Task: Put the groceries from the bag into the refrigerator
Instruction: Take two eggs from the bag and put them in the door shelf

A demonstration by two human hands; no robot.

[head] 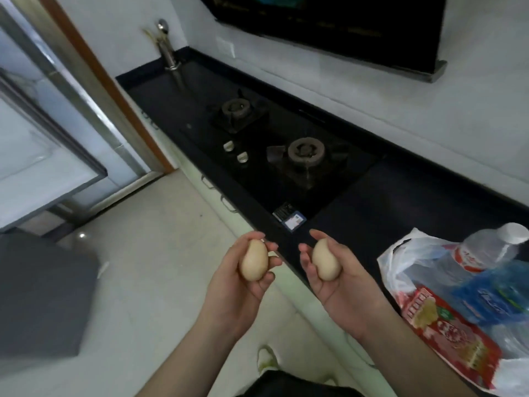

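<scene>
Both forearms are bare with no sleeves, and the hands (289, 277) wear nothing.

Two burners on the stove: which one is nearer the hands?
The larger burner, right of the two white knobs. It sits closer to the eggs and hands than the smaller burner farther back toward the corner.

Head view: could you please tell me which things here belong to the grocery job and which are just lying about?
Job:
- egg in left hand
- egg in right hand
- plastic bag on the counter
- water bottle
- red packet
- blue packet

Lying about:
- gas hob
- small card by the hob
- pipe in the corner
</scene>
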